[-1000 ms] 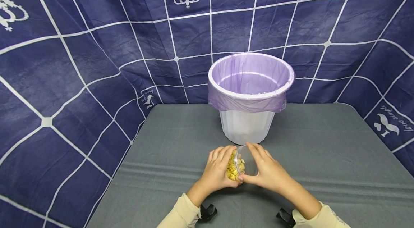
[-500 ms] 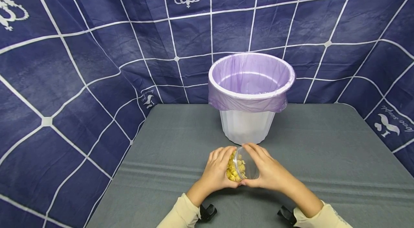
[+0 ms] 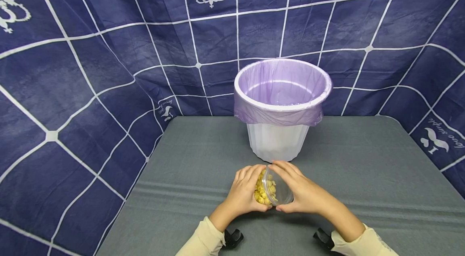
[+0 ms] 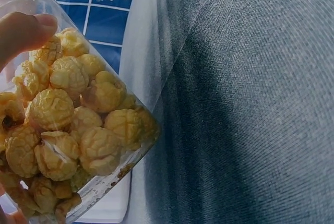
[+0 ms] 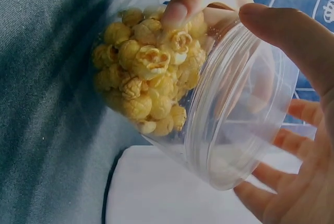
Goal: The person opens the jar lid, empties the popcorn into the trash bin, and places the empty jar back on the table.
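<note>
The right hand (image 3: 300,192) has changed its hold over the last second: its thumb now lies farther right and closer to the near edge of the surface (image 3: 189,155), while its fingertips sit farther left than before. The left hand (image 3: 244,190) stays put, curled round the body of the jar (image 5: 172,143). Thumb and fingers shifting opposite ways round the lid (image 3: 281,191) look like a turn or a fresh grip, one hand steadying while the other works. No clear gap shows between lid and jar, so whether the lid has loosened cannot be told.

The right hand is clamped round the lid, its thumb (image 5: 295,33) on one side and the other fingers curved round the far side. The jar lies tipped on its side between the hands, the lid end to the right, in the near part of the surface; whether it touches the cloth is unclear. Yellow popcorn (image 5: 151,62) sits inside, gathered toward the base.

Beyond the hands, between them and the far edge, a white bin (image 3: 277,143) stands upright, a purple liner (image 3: 283,116) folded over its rim.
</note>
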Demonstrator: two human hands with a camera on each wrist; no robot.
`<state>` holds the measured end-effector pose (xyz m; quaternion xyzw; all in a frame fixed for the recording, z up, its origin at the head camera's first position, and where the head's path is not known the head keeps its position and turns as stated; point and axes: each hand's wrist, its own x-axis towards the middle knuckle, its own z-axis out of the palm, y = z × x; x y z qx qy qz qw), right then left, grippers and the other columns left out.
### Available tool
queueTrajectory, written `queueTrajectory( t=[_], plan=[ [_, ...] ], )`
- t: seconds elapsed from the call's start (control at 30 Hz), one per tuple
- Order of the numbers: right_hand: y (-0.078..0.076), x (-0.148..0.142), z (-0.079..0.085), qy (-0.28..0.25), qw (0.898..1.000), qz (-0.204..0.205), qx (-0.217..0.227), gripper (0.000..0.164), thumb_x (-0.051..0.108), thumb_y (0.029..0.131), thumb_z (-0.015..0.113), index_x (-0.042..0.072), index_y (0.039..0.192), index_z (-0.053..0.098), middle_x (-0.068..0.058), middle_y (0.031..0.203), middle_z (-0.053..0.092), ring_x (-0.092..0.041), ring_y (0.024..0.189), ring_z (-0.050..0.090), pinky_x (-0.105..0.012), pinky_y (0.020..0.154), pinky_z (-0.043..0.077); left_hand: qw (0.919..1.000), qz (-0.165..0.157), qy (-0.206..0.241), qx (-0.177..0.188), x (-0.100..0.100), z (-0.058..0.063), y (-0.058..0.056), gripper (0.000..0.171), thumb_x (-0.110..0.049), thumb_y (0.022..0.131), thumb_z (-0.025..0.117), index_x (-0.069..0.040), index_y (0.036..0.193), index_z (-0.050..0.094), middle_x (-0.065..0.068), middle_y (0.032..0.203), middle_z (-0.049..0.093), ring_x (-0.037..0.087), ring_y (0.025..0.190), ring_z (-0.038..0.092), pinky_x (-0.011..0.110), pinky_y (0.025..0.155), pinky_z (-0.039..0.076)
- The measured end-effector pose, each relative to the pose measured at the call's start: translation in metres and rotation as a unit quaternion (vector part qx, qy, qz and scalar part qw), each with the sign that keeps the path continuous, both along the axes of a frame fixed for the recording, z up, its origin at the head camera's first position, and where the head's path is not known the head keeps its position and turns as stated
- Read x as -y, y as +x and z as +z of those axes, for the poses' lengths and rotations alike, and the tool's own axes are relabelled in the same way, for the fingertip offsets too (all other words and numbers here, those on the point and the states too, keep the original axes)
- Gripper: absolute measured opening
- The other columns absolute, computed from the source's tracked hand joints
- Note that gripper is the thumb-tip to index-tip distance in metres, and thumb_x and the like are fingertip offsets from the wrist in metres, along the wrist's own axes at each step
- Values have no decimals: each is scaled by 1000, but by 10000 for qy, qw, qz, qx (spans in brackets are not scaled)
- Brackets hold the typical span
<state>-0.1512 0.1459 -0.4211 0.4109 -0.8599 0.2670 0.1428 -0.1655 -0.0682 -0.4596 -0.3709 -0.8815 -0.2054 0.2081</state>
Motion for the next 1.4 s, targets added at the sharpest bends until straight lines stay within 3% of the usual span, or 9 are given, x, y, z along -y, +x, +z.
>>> queueTrajectory(
  t=[0.13, 0.27, 0.37, 0.57, 0.77, 0.93, 1.17, 1.4],
  plan=[
    [0, -1, 0, -29, 9998, 112, 139, 100, 34, 52, 82, 10, 136, 34, -8, 139, 30, -34, 124, 29, -51, 91, 35, 10000, -15, 26, -14, 0, 0, 0, 100, -50, 47, 78, -12, 129, 36, 1, 124, 44, 21, 108, 40, 38, 88, 33],
    [2, -1, 0, -35, 9991, -61, 422, 101, 46, 57, 79, 15, 140, 29, -7, 142, 26, -32, 126, 26, -52, 91, 35, 10000, 4, 48, -36, -1, 0, 0, 100, -51, 46, 78, -11, 129, 37, 2, 124, 44, 21, 108, 40, 38, 88, 34],
    [5, 2, 1, -28, 9979, -365, 541, 100, 55, 63, 71, 17, 142, 24, -8, 144, 23, -32, 126, 26, -52, 89, 36, 10000, 51, 20, -36, -1, -1, -1, 101, -52, 47, 78, -11, 130, 37, 3, 126, 44, 21, 110, 40, 38, 89, 33],
    [10, 9, 4, -141, 9900, -1187, 754, 96, 57, 70, 64, 12, 143, 20, -14, 140, 28, -36, 120, 34, -55, 84, 39, 10000, 75, 43, 38, -2, -2, 0, 102, -52, 49, 78, -11, 131, 35, 4, 126, 43, 21, 112, 38, 38, 93, 30],
    [15, 15, 5, -43, 9776, -1833, 1029, 100, 65, 68, 59, 6, 141, 23, -16, 133, 37, -36, 114, 42, -53, 80, 42, 9999, 97, 72, 37, -2, -2, 0, 102, -52, 48, 79, -11, 131, 35, 4, 127, 42, 21, 111, 38, 38, 92, 30],
    [16, 19, 5, 132, 9717, -2125, 1027, 103, 68, 66, 59, -2, 136, 30, -20, 123, 44, -36, 109, 47, -51, 80, 43, 9999, 107, 47, 77, -2, -1, 1, 101, -52, 50, 78, -11, 131, 35, 4, 127, 42, 21, 111, 38, 37, 92, 30],
    [14, 19, 5, 137, 9766, -1945, 904, 99, 60, 63, 68, -1, 133, 35, -15, 123, 44, -33, 109, 46, -49, 79, 44, 9999, 99, 48, 64, -2, -3, 1, 100, -51, 50, 78, -11, 131, 35, 4, 127, 42, 21, 111, 38, 38, 93, 30],
    [10, 10, 5, 135, 9906, -1180, 676, 102, 53, 58, 75, 6, 137, 31, -13, 130, 39, -31, 115, 40, -48, 85, 41, 10000, 61, 53, -12, -2, -3, -1, 99, -55, 52, 75, -10, 131, 36, 4, 127, 43, 21, 111, 38, 38, 92, 30]
  ],
)
